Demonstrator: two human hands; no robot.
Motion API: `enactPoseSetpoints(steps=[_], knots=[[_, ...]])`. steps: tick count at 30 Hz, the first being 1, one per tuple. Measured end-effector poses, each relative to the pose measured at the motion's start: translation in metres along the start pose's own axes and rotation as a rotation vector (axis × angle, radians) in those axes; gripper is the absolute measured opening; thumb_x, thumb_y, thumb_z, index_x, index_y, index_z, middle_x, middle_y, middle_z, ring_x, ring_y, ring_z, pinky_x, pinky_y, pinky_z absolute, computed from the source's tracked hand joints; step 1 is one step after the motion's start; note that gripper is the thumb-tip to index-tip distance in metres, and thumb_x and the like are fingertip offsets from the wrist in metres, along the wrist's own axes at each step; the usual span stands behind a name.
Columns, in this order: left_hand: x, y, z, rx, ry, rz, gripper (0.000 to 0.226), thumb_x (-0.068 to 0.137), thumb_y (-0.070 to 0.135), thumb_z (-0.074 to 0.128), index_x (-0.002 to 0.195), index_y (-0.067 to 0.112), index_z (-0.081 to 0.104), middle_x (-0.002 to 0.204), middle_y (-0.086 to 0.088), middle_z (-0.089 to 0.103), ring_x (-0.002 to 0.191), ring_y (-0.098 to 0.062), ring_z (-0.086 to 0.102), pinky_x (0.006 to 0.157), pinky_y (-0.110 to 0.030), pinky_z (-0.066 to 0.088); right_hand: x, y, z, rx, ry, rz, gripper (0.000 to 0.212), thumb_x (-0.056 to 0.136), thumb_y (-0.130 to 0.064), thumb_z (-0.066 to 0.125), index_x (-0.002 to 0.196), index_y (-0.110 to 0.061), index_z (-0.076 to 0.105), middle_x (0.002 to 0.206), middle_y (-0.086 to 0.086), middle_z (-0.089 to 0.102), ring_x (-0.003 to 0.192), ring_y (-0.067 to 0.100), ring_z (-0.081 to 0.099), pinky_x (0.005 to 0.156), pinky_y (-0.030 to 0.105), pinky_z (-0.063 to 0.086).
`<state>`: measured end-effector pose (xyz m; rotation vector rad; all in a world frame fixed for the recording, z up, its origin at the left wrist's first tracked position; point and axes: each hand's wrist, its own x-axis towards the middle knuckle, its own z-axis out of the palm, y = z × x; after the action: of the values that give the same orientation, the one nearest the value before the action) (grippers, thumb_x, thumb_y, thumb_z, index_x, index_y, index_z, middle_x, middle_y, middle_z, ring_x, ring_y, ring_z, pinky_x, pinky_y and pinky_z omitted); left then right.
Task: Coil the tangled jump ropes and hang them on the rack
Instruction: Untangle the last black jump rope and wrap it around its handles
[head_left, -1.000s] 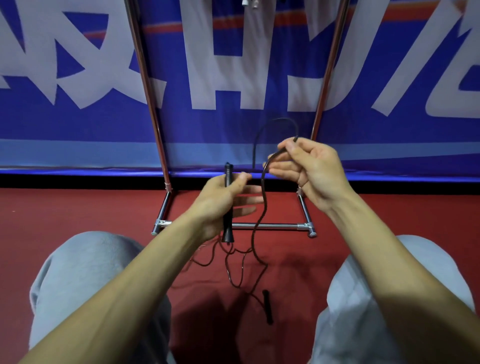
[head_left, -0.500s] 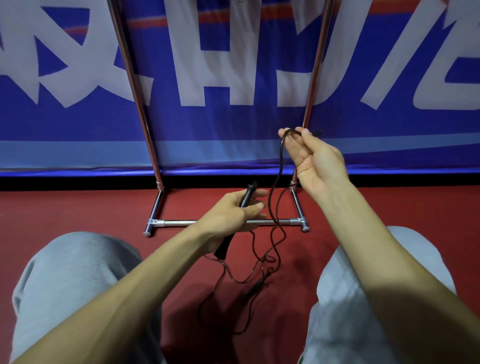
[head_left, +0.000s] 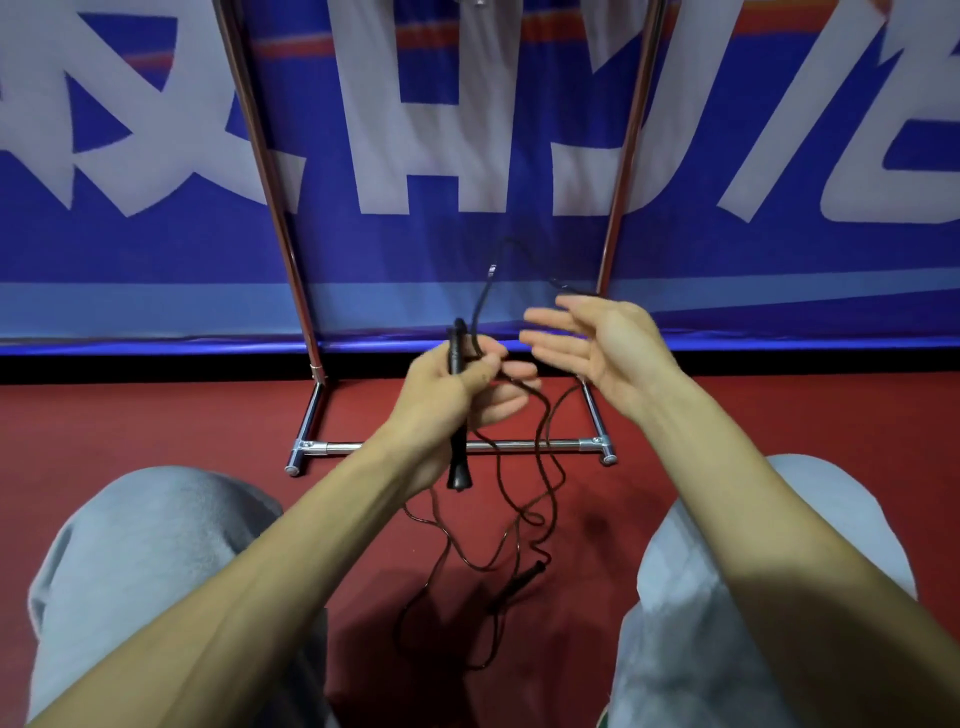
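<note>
My left hand (head_left: 457, 395) grips a black jump-rope handle (head_left: 458, 415) upright, with the thin dark rope (head_left: 540, 467) caught under its thumb. A loop of the rope arcs up above the hands towards my right hand (head_left: 597, 348), whose fingers are straight and spread; the loop seems to pass behind its fingertips. The rest of the rope hangs down in loose tangles to the red floor, where the second black handle (head_left: 524, 579) lies between my knees. The chrome rack (head_left: 592, 447) stands just ahead, its two uprights rising out of view.
A blue banner (head_left: 467, 156) with large white characters hangs right behind the rack. My knees in grey trousers (head_left: 156, 545) flank the tangle on the red floor (head_left: 156, 415). The rack's base bar lies low across the floor in front of my hands.
My right hand has come down and opened its fingers, where before it pinched the rope high. My left hand has turned the handle upright and pulled rope under its thumb.
</note>
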<state>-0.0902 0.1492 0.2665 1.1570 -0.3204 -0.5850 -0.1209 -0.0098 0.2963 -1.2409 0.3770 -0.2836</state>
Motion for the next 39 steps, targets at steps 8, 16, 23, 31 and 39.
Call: enactPoseSetpoints(steps=[8, 16, 23, 31, 39], knots=[[0.002, 0.041, -0.025, -0.562, 0.137, 0.065, 0.013, 0.1, -0.002, 0.036, 0.106, 0.005, 0.046, 0.098, -0.023, 0.071, 0.086, -0.032, 0.072, 0.074, -0.035, 0.06, -0.004, 0.039, 0.021, -0.88, -0.441, 0.165, 0.037, 0.089, 0.009, 0.031, 0.114, -0.009, 0.053, 0.104, 0.012, 0.068, 0.092, 0.027, 0.066, 0.077, 0.032, 0.043], [0.004, 0.046, -0.04, -0.823, 0.148, 0.119, 0.017, 0.103, 0.004, 0.038, 0.118, 0.005, 0.045, 0.103, -0.022, 0.071, 0.091, -0.033, 0.072, 0.079, -0.038, 0.059, -0.003, 0.047, 0.013, -1.071, -0.498, 0.077, 0.027, 0.094, 0.004, 0.045, 0.081, -0.016, 0.057, 0.081, 0.004, 0.067, 0.081, 0.02, 0.067, 0.07, 0.036, 0.055], [0.009, 0.033, -0.028, -0.315, 0.215, 0.036, 0.022, 0.104, 0.024, 0.038, 0.109, 0.009, 0.053, 0.111, -0.015, 0.068, 0.101, -0.023, 0.069, 0.081, -0.036, 0.058, 0.002, 0.032, 0.008, -0.681, -0.152, -0.109, 0.024, 0.095, 0.01, 0.04, 0.091, -0.009, 0.054, 0.083, 0.018, 0.065, 0.069, 0.03, 0.069, 0.063, 0.036, 0.061], [0.001, 0.003, -0.012, 0.428, 0.021, -0.09, 0.024, 0.099, 0.01, 0.05, 0.119, 0.013, 0.063, 0.108, -0.006, 0.071, 0.103, -0.013, 0.065, 0.093, -0.03, 0.047, -0.005, 0.005, 0.005, -0.188, -0.026, -0.189, 0.014, 0.097, 0.007, 0.039, 0.098, -0.001, 0.05, 0.081, 0.015, 0.061, 0.058, 0.022, 0.07, 0.056, 0.029, 0.059], [0.002, -0.003, -0.008, 0.4, 0.071, 0.083, 0.018, 0.099, 0.002, 0.046, 0.091, 0.011, 0.059, 0.078, -0.006, 0.067, 0.072, -0.013, 0.07, 0.067, -0.026, 0.057, -0.005, 0.005, 0.004, -0.174, -0.043, -0.116, 0.019, 0.096, -0.021, 0.056, 0.094, -0.002, 0.059, 0.084, 0.012, 0.065, 0.055, 0.017, 0.068, 0.052, 0.024, 0.056]])
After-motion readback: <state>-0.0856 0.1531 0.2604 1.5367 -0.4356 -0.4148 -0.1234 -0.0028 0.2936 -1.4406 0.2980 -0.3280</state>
